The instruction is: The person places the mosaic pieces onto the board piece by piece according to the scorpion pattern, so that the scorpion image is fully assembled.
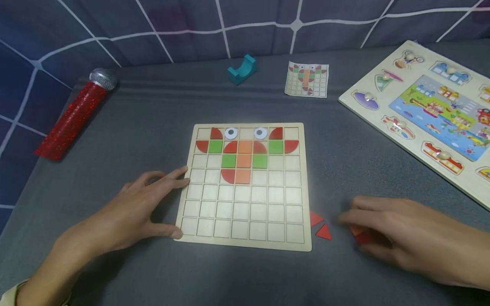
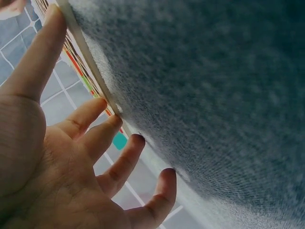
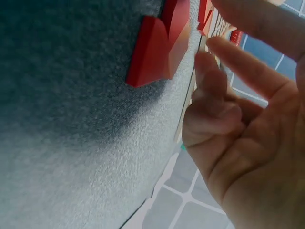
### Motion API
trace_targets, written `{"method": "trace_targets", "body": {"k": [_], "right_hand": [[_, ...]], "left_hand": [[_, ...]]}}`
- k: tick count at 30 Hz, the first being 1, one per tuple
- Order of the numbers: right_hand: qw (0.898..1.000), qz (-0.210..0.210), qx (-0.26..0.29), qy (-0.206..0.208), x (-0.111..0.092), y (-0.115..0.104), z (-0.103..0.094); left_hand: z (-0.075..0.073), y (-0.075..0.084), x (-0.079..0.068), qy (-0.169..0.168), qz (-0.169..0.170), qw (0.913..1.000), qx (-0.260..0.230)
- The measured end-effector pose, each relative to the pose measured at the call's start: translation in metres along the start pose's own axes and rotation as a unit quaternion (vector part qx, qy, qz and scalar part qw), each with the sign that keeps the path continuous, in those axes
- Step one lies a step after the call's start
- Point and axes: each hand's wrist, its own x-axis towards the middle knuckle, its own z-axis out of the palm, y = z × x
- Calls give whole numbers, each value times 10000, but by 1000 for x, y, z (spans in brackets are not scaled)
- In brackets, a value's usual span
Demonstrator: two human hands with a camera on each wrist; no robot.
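Note:
A wooden grid board (image 1: pixel 241 212) lies flat, with red quarter-circle pieces, green and orange square pieces, and two white eye pieces in its upper cells. My left hand (image 1: pixel 130 208) touches the board's left edge with spread fingertips and thumb; the left wrist view shows these fingers (image 2: pixel 38 57) along the edge. My right hand (image 1: pixel 409 238) hovers to the right of the board, over red and orange pieces (image 1: pixel 361 236) on the table. In the right wrist view the fingers stand apart from the red pieces (image 3: pixel 147 52), and no piece shows between them.
Two red triangles (image 1: pixel 323 232) lie by the board's lower right edge. Behind the board are a small printed pattern card (image 1: pixel 306 80) and a teal curved block (image 1: pixel 242 70). A red toy microphone (image 1: pixel 78 114) lies at left, a knobbed picture puzzle (image 1: pixel 421 110) at right.

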Motion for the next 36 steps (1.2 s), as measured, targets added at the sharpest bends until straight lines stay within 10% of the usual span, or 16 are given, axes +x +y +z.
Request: {"method": "trace_targets", "body": {"k": [36], "right_hand": [[9927, -280, -711, 931, -19, 0, 27]], "left_hand": [[0, 0, -1, 16, 29, 10000, 11]]}}
